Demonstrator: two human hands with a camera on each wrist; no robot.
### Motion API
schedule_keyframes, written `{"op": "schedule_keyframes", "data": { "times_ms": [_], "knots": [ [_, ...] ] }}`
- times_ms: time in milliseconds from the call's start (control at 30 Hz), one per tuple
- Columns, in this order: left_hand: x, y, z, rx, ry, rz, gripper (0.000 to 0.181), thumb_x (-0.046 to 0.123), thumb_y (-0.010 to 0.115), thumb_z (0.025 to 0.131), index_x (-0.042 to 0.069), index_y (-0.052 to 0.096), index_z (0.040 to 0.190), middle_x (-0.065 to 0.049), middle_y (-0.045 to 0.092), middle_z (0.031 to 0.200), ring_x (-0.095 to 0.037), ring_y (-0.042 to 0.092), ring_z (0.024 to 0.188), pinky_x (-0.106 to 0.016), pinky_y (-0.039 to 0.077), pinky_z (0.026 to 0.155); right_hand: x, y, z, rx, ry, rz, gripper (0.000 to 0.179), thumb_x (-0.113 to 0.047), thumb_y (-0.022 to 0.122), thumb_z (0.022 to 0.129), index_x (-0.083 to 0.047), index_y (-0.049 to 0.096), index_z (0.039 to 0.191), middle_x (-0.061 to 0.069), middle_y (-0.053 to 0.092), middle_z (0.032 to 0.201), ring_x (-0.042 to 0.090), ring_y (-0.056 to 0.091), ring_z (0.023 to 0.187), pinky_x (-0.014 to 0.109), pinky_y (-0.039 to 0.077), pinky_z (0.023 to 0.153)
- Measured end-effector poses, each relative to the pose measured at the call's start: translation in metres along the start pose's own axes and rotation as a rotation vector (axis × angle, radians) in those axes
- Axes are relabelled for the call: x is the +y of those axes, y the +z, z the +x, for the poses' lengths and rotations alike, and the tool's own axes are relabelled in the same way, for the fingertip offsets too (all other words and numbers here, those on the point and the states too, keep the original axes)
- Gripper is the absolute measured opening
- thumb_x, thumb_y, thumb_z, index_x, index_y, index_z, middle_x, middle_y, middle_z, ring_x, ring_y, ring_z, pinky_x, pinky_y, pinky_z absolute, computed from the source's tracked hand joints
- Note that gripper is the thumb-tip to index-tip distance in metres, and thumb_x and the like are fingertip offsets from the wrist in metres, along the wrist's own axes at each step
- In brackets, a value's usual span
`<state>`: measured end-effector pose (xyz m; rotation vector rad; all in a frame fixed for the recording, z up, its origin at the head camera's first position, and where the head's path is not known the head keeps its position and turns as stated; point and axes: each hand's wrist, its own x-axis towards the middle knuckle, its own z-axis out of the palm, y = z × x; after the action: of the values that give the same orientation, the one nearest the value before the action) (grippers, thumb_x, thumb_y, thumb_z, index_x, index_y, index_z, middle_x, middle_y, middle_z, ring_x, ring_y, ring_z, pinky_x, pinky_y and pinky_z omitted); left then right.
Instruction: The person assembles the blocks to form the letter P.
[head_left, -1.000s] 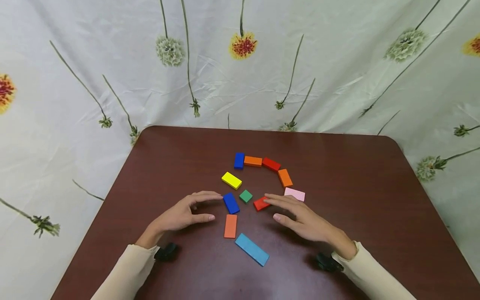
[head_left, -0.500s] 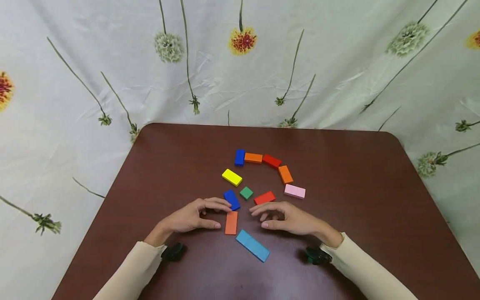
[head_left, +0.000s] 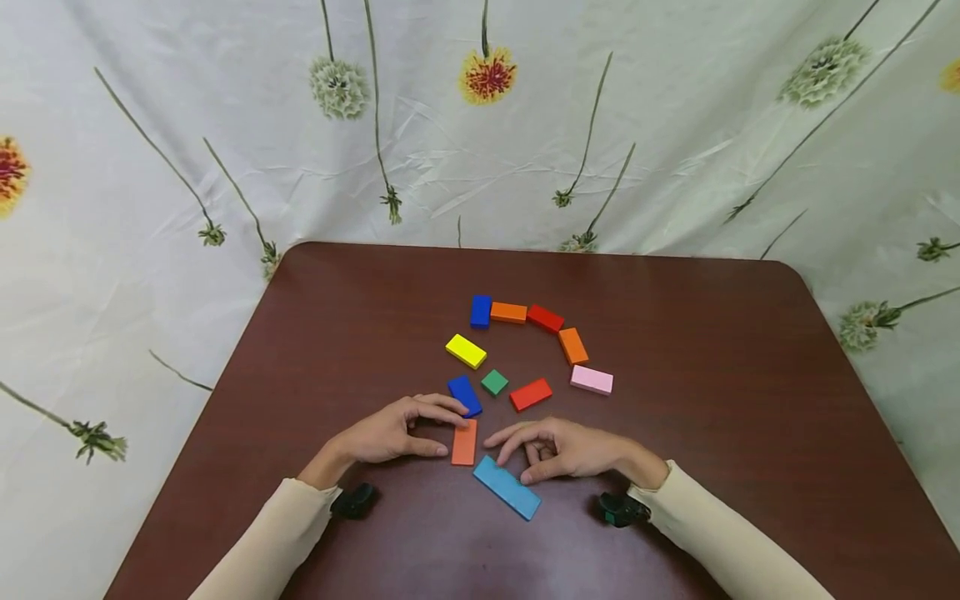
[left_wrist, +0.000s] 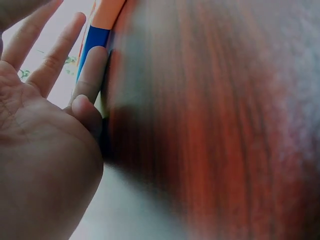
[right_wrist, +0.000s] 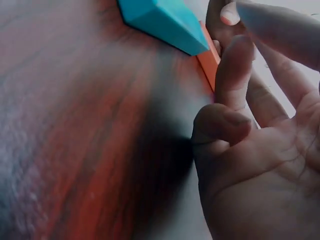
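Observation:
In the head view my left hand has its fingertips at the near end of a blue block and the top of a salmon-orange block. Its thumb lies just left of the salmon-orange block, not closed round it. My right hand hovers at the upper right side of a long light blue block, thumb and fingers near its edge. The right wrist view shows that light blue block apart from the thumb, with the little finger bent. Whether any fingertip touches it, I cannot tell.
Beyond the hands lie a green block, a red block and a yellow block. A pink block and an orange block continue a curved row at the back. A flowered cloth hangs behind the brown table.
My right hand has moved left and nearer, from over the red block to the light blue block. My left hand has shifted right to the salmon-orange block. The blocks have stayed in place.

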<state>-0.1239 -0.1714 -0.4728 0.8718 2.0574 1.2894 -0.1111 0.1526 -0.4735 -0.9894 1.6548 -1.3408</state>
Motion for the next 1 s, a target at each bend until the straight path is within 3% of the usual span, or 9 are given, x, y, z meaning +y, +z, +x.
{"op": "schedule_keyframes", "data": {
  "times_ms": [300,600,800,1000],
  "knots": [
    [0.0,0.006,-0.001,0.034,-0.017,0.043,0.042,0.02,0.075,0.091,0.018,0.067,0.132,-0.003,0.054,0.144,-0.029,0.042,0.136,-0.061,0.025,0.11,-0.005,0.006,0.008,-0.12,0.067,-0.097,0.035,-0.005,0.067,0.095,-0.015,0.067,0.128,-0.001,0.042,0.157,0.003,0.049,0.059,0.015,0.04,0.057],
    [0.003,0.01,0.001,0.052,-0.039,0.05,0.04,0.02,0.074,0.092,0.02,0.068,0.131,-0.004,0.05,0.145,-0.032,0.037,0.138,-0.061,0.029,0.11,-0.005,0.007,0.007,-0.121,0.063,-0.212,0.04,-0.005,0.069,0.093,-0.019,0.067,0.13,-0.003,0.039,0.156,0.001,0.051,0.062,0.015,0.044,0.059],
    [0.002,0.011,0.001,0.062,-0.056,0.044,0.04,0.019,0.074,0.091,0.023,0.068,0.13,-0.002,0.046,0.147,-0.032,0.033,0.141,-0.061,0.03,0.112,-0.004,0.008,0.007,-0.123,0.057,-0.22,0.042,-0.007,0.072,0.091,-0.018,0.066,0.131,-0.003,0.039,0.155,0.0,0.051,0.063,0.016,0.047,0.061],
    [0.002,0.011,0.002,0.075,-0.023,0.074,0.04,0.019,0.075,0.091,0.021,0.068,0.13,-0.003,0.045,0.144,-0.03,0.037,0.138,-0.059,0.033,0.111,-0.004,0.006,0.005,-0.139,0.082,-0.223,0.056,-0.008,0.079,0.085,-0.023,0.062,0.137,-0.007,0.033,0.159,-0.001,0.052,0.063,0.017,0.048,0.06]
  ]
}}
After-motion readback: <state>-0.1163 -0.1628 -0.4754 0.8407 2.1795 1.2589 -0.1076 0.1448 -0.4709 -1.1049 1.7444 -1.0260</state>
